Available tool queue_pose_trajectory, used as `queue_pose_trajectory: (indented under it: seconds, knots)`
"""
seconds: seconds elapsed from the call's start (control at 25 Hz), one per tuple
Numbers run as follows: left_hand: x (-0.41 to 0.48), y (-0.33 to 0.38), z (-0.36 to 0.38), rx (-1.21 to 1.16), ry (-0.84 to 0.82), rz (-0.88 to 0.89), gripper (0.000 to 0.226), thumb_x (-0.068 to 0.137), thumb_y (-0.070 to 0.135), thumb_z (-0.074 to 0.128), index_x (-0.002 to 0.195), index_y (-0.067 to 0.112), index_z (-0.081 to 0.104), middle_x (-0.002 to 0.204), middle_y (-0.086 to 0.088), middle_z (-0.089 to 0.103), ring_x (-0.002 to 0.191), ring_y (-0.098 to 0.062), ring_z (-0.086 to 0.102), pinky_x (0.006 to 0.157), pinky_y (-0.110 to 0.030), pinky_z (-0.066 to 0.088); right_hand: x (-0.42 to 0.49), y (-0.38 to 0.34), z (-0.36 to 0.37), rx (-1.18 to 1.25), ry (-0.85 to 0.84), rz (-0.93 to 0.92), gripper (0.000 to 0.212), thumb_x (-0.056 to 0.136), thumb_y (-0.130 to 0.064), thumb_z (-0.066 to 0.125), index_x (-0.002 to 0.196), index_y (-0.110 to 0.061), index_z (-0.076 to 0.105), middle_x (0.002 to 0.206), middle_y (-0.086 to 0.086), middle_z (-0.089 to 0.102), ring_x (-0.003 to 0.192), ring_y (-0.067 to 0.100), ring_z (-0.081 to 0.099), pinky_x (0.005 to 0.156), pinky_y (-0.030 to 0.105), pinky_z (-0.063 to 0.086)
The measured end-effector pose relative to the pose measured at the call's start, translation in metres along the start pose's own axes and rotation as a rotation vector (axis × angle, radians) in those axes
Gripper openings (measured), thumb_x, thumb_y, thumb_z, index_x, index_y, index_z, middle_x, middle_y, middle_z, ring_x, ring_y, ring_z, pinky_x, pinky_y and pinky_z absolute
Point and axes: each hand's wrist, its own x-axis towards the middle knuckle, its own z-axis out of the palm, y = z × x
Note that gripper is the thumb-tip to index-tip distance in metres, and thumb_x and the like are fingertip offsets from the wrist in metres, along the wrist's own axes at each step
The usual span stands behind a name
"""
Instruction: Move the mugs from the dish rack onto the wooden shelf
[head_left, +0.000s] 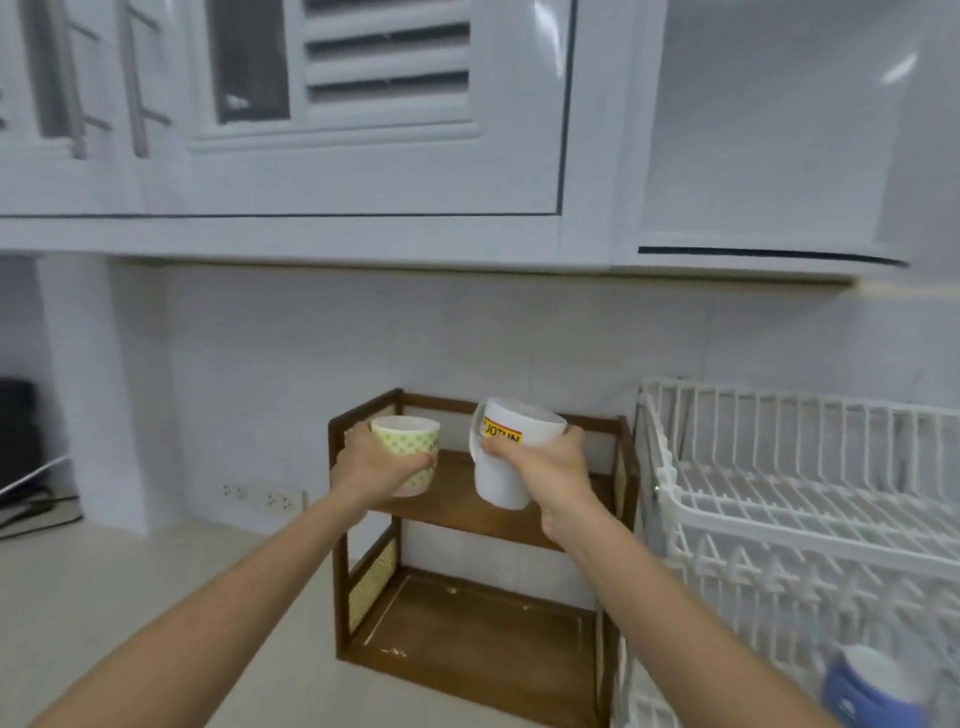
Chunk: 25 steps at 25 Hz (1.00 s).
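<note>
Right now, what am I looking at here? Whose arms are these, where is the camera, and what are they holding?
No machine here: a person wears a camera on the head, looking forward and down at their own bare arms. The left hand holds a green-patterned cup; the right hand holds a white mug with a yellow label. Both are raised at the upper level of a small wooden shelf standing on the counter. To the right stands a white dish rack, with a blue mug low in it.

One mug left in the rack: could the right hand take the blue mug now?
Probably not yet: the right hand is full, gripping the white mug, while the blue mug sits low in the dish rack.
</note>
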Motion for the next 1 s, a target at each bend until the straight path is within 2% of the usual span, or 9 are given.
queue_pose_trajectory:
  seconds: [0.08,0.16,0.28,0.4,0.56,0.72,0.88,1.0]
  knots:
    - [0.018,-0.007,0.007,0.006,-0.009,0.007,0.09,0.056,0.05,0.085,0.125,0.011,0.044,0.117,-0.009,0.062,0.107,-0.028,0.059,0.086,-0.039,0.053,0.024,0.023,0.017,-0.153,0.084,-0.027,0.08,0.049,-0.027,0.092,0.109,-0.019,0.041,0.099,-0.001,0.062,0.086,0.018,0.06,0.059,0.025,0.045]
    - [0.035,-0.016,0.014,-0.023,-0.04,0.03,0.087,0.056,0.046,0.087,0.124,0.01,0.048,0.118,-0.009,0.063,0.109,-0.028,0.06,0.088,-0.041,0.053,0.047,0.042,0.032,-0.265,0.127,-0.05,0.08,0.048,-0.031,0.092,0.106,-0.021,0.038,0.102,0.001,0.061,0.089,0.02,0.059,0.063,0.027,0.047]
    - [0.057,-0.03,0.026,-0.062,-0.081,0.064,0.08,0.056,0.042,0.088,0.121,0.01,0.054,0.115,-0.009,0.067,0.106,-0.027,0.063,0.086,-0.039,0.055,0.076,0.06,0.052,-0.295,0.166,-0.052,0.081,0.047,-0.032,0.091,0.104,-0.024,0.034,0.107,0.004,0.059,0.097,0.024,0.059,0.074,0.035,0.054]
    - [0.076,-0.046,0.039,-0.064,-0.099,0.045,0.086,0.057,0.047,0.086,0.127,0.013,0.05,0.119,-0.008,0.066,0.112,-0.028,0.06,0.09,-0.038,0.052,0.097,0.075,0.069,-0.352,0.183,-0.035,0.083,0.045,-0.035,0.091,0.105,-0.023,0.035,0.11,0.005,0.058,0.101,0.026,0.059,0.084,0.041,0.056]
    - [0.088,-0.062,0.054,-0.085,-0.153,0.029,0.08,0.058,0.051,0.083,0.124,0.017,0.052,0.121,-0.006,0.066,0.112,-0.028,0.06,0.088,-0.034,0.052,0.107,0.096,0.077,-0.406,0.209,-0.012,0.082,0.048,-0.037,0.091,0.105,-0.024,0.033,0.112,0.006,0.057,0.105,0.028,0.058,0.085,0.037,0.053]
    - [0.091,-0.066,0.062,-0.113,-0.156,0.046,0.079,0.06,0.05,0.083,0.122,0.016,0.048,0.118,-0.008,0.066,0.108,-0.029,0.061,0.081,-0.032,0.051,0.107,0.105,0.072,-0.429,0.167,-0.034,0.087,0.055,-0.035,0.09,0.118,-0.022,0.033,0.114,0.002,0.053,0.109,0.025,0.054,0.086,0.032,0.046]
    - [0.089,-0.067,0.068,-0.149,-0.157,0.066,0.083,0.061,0.046,0.085,0.126,0.014,0.045,0.122,-0.01,0.063,0.112,-0.03,0.059,0.088,-0.034,0.051,0.102,0.104,0.07,-0.428,0.138,-0.033,0.085,0.058,-0.03,0.09,0.122,-0.021,0.034,0.112,0.0,0.053,0.112,0.023,0.053,0.088,0.03,0.045]
    - [0.081,-0.063,0.065,-0.141,-0.156,0.091,0.079,0.066,0.041,0.083,0.128,0.011,0.044,0.123,-0.014,0.062,0.113,-0.033,0.058,0.09,-0.037,0.05,0.09,0.101,0.065,-0.459,0.081,0.052,0.081,0.067,-0.028,0.085,0.129,-0.014,0.035,0.125,0.009,0.056,0.117,0.027,0.054,0.088,0.03,0.045]
